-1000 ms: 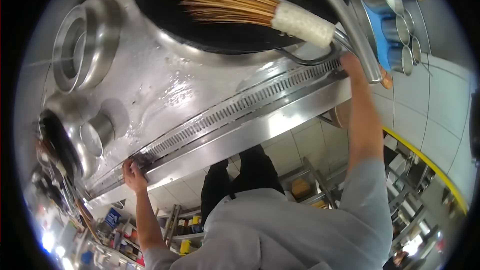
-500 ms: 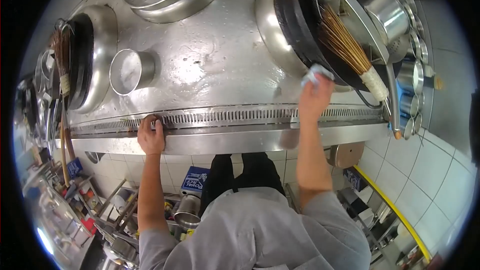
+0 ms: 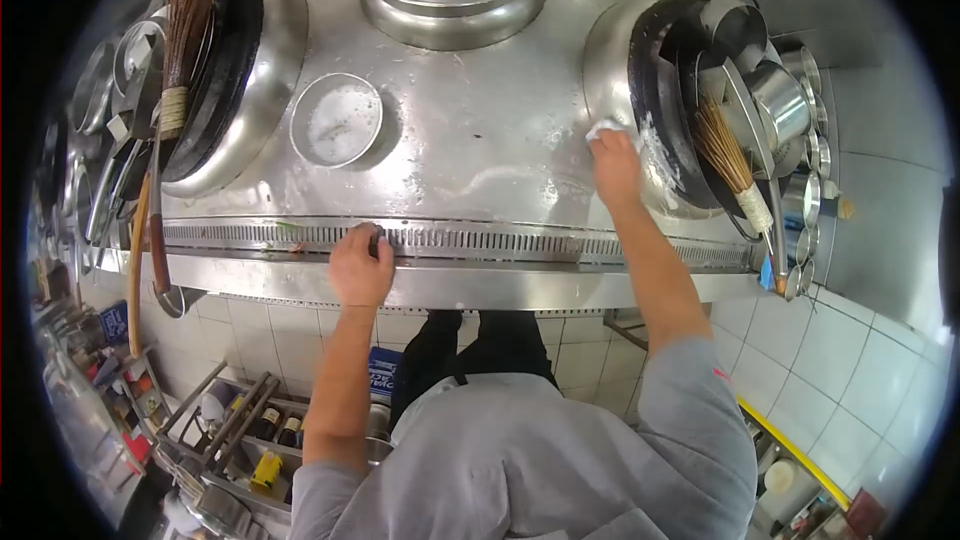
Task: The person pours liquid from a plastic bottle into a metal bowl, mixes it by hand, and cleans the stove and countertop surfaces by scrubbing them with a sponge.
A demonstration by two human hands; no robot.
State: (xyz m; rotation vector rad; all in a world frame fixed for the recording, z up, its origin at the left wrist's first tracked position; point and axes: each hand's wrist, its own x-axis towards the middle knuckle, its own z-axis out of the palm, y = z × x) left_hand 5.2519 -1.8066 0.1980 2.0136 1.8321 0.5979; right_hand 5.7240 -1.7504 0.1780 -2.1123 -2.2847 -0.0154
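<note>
My right hand point(image 3: 617, 165) is closed on a small pale cloth point(image 3: 606, 128), pressed to the steel worktop point(image 3: 470, 160) beside the right wok ring point(image 3: 612, 60). White suds streak the ring's side near my fingers. My left hand point(image 3: 361, 265) rests at the slotted drain channel point(image 3: 450, 239) along the front edge, fingers curled round something dark that I cannot make out. A round metal bowl point(image 3: 338, 120) with white foam in it stands on the worktop, up and left of that hand.
A round steel basin point(image 3: 445, 20) sits at the back. Bamboo brushes point(image 3: 186, 35) point(image 3: 722, 145) lie with pans and ladles on both sides. Several metal pots point(image 3: 780, 100) stand at the right. Below the counter, at left, a shelf rack point(image 3: 235, 440) holds bottles.
The view has swung rightward and back. My right hand went from the counter's right front edge to the right wok ring, where suds now show. My left hand is still at the front channel.
</note>
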